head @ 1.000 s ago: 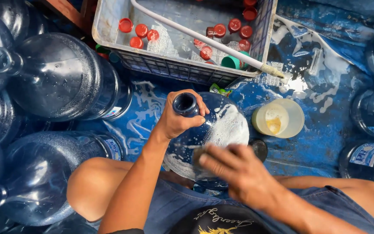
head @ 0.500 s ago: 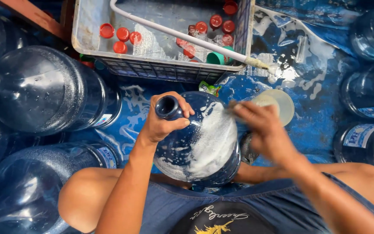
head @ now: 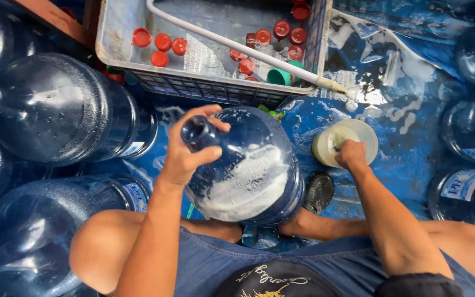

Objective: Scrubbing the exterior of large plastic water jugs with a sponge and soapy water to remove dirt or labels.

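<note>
A large blue water jug (head: 248, 170), streaked with white soap foam, stands tilted between my knees. My left hand (head: 185, 151) grips its neck near the open mouth. My right hand (head: 351, 154) is closed and dips into a small cream-coloured tub (head: 366, 135) of soapy liquid on the blue floor to the jug's right. What the fingers hold inside the tub is hidden.
A grey plastic crate (head: 204, 88) with several red caps and a white hose (head: 243, 49) sits just beyond the jug. Several empty blue jugs (head: 56, 110) lie stacked on the left, and more jugs (head: 474, 132) stand on the right. The blue floor (head: 413, 159) is wet and foamy.
My right hand left the jug's foamy side and moved right, down into the cream tub. My left hand kept hold of the jug's neck.
</note>
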